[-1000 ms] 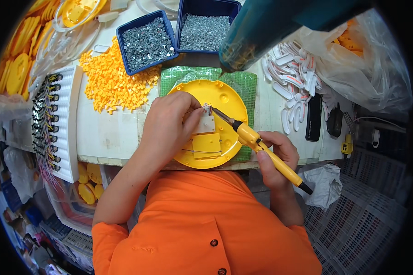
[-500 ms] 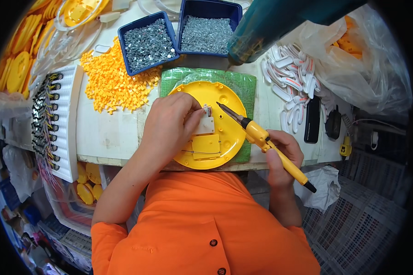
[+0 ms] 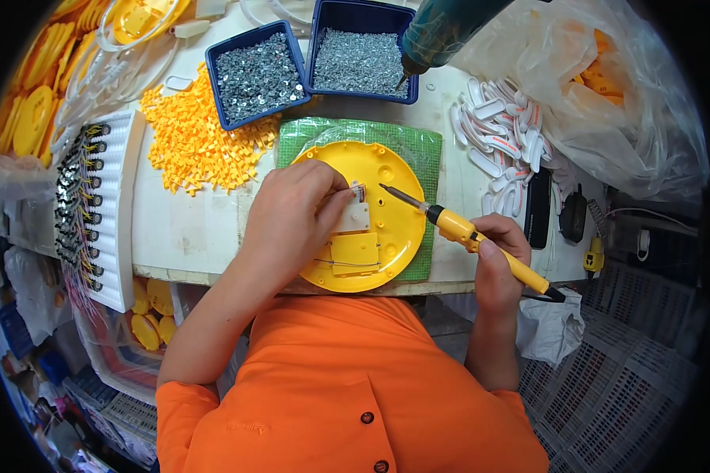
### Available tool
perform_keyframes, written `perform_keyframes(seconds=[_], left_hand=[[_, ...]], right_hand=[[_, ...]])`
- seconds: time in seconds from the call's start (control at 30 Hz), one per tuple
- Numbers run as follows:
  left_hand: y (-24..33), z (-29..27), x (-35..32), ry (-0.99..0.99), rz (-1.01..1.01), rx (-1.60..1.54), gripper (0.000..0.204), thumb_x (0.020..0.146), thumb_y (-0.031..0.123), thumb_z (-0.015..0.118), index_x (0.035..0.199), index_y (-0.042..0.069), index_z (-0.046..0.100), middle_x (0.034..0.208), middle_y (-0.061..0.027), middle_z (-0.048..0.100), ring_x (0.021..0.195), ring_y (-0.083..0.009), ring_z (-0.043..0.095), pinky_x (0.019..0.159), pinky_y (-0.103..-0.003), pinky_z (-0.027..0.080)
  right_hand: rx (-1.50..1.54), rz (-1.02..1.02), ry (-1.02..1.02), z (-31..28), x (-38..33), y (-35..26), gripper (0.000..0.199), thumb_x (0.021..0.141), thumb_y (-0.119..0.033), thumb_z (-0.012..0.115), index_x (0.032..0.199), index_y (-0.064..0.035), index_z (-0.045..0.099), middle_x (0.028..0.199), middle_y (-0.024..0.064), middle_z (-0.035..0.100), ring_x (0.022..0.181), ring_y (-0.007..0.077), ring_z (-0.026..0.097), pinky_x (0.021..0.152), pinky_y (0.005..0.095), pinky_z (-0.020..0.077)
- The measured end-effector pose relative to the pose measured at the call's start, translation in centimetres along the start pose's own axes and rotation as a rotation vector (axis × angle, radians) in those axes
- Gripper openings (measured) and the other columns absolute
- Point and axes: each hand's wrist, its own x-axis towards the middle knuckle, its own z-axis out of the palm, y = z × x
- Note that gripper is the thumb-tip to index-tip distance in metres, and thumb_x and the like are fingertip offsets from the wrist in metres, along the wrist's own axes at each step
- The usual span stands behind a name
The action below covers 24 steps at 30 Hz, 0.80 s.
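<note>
A round yellow plastic cover lies inside up on a green mat. Over its left part, my left hand pinches close to a small white plastic piece; the fingertips hide whatever they hold. Below that piece is a yellow rectangular panel with a thin wire across it. My right hand grips a yellow soldering iron by its handle. Its dark metal tip points left above the cover, a little right of my left fingertips; contact cannot be made out.
Two blue bins of small metal parts stand behind the mat. Yellow clips are heaped at left, beside a white foam tray of wired parts. White handles pile up at right. A teal power screwdriver hangs above.
My right hand has shifted slightly right and the soldering iron's tip has moved a little right and down. The hanging screwdriver has swung up. My left hand stays in place.
</note>
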Motion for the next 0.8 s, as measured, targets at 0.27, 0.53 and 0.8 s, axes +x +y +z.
perform_keyframes(seconds=[0.27, 0.53, 0.8], left_hand=[[0.8, -1.7, -0.1, -0.055, -0.001, 0.078, 0.008, 0.086, 0.01, 0.075, 0.089, 0.006, 0.069, 0.082, -0.0085, 0.065, 0.08, -0.0305, 0.065, 0.071, -0.044, 0.049], [0.3, -0.2, -0.9, -0.005, 0.074, 0.089, 0.008, 0.085, 0.008, 0.077, 0.088, 0.007, 0.069, 0.083, -0.0073, 0.065, 0.084, -0.0295, 0.063, 0.075, -0.042, 0.044], [0.5, -0.1, -0.7, -0.02, 0.062, 0.11, 0.009, 0.085, 0.009, 0.077, 0.087, 0.006, 0.068, 0.084, -0.0074, 0.064, 0.084, -0.0296, 0.062, 0.075, -0.042, 0.044]], right_hand=[[-0.015, 0.036, -0.063, 0.0, 0.5, -0.2, 0.029, 0.086, -0.015, 0.059, 0.105, 0.0067, 0.065, 0.096, 0.0106, 0.064, 0.088, 0.0157, 0.061, 0.086, 0.0295, 0.0474], [0.048, 0.023, -0.106, -0.3, 0.9, 0.2, 0.023, 0.089, -0.012, 0.063, 0.106, 0.0039, 0.069, 0.094, 0.0047, 0.068, 0.087, 0.0093, 0.062, 0.081, 0.0242, 0.0484], [0.076, 0.031, -0.116, 0.1, 0.8, 0.0, 0.024, 0.09, -0.012, 0.063, 0.106, 0.0048, 0.068, 0.097, 0.0068, 0.069, 0.088, 0.01, 0.063, 0.081, 0.0248, 0.0491]])
